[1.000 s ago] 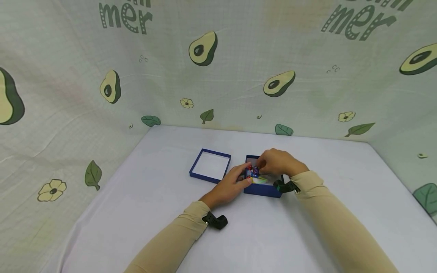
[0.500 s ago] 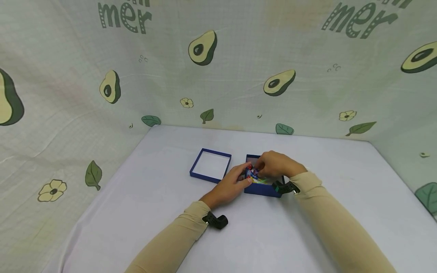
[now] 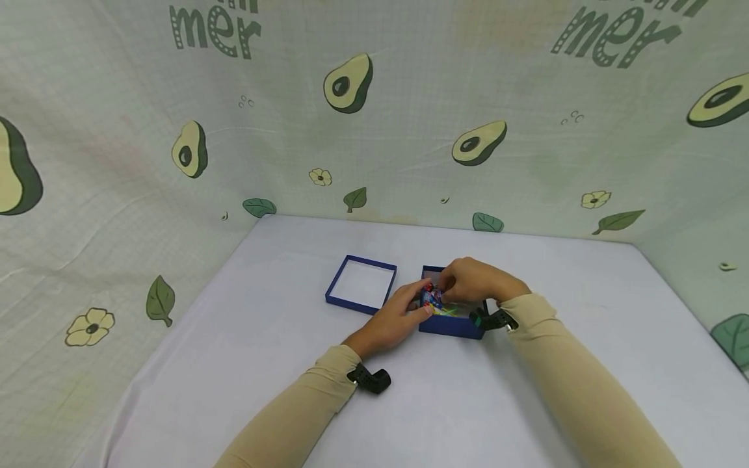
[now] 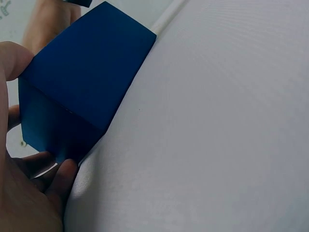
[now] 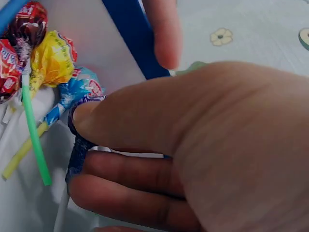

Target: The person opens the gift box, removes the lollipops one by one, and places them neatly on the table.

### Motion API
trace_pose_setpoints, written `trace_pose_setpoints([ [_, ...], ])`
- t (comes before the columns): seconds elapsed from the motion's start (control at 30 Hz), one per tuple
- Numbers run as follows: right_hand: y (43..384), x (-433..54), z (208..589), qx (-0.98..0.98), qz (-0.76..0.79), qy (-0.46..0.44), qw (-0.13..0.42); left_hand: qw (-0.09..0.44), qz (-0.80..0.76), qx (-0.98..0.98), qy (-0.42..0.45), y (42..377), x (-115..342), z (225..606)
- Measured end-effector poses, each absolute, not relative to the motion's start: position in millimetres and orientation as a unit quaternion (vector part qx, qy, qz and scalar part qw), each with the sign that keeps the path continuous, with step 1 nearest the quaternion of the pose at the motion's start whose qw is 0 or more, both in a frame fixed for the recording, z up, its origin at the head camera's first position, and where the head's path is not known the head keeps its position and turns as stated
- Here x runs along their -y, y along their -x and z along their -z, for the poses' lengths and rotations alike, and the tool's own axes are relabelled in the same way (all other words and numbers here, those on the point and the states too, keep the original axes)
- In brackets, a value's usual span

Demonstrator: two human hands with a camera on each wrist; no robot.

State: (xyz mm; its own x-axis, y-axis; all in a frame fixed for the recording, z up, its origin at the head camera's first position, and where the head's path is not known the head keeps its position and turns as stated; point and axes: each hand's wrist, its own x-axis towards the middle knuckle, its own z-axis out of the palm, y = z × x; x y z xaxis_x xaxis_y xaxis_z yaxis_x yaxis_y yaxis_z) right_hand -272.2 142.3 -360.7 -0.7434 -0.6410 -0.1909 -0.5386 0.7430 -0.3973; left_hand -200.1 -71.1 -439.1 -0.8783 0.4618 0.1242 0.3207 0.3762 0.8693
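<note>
While the left hand (image 3: 391,324) grips the box (image 3: 449,327) right of frame centre, the right hand (image 3: 476,280) pinches a dark lollipop (image 5: 78,155) inside, arranging it, apparently; next calls for a careful touch

The beige-sleeved right arm (image 3: 591,390) ends in a bare right hand (image 3: 476,279), thumb (image 5: 104,118) pinching against bent fingers (image 5: 123,195); left of this grip, the bare left hand (image 3: 389,326) holds its thumb apart.

box (image 3: 450,326): dark blue outside, pale grey inside; frame (image 3: 351,304): blue; lollipops (image 5: 53,60): red, yellow, light blue, dark purple; sticks (image 5: 36,135): green, yellow, white; sleeves (image 3: 295,409): beige; straps (image 3: 380,381): black; tablecloth (image 3: 234,364): white; backdrop (image 3: 398,117): off-white, printed green-yellow avocados (image 3: 361,65), pale yellow flowers (image 3: 90,318), green leaves (image 3: 160,301)
</note>
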Motion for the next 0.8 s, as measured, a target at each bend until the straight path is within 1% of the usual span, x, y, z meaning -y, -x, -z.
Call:
trace_pose_setpoints([
  [0.2,274,-145,358,-0.914,0.192,0.313,0.175,0.072,-0.508,-0.825,-0.236,199,71,438],
  [0.47,274,-154,356,-0.886,0.294,0.295,0.204,0.07,-0.511,-0.823,-0.238,200,70,439],
  [0.8,275,-159,358,-0.867,0.35,0.29,0.205,0.058,-0.507,-0.823,-0.25,201,70,438],
])
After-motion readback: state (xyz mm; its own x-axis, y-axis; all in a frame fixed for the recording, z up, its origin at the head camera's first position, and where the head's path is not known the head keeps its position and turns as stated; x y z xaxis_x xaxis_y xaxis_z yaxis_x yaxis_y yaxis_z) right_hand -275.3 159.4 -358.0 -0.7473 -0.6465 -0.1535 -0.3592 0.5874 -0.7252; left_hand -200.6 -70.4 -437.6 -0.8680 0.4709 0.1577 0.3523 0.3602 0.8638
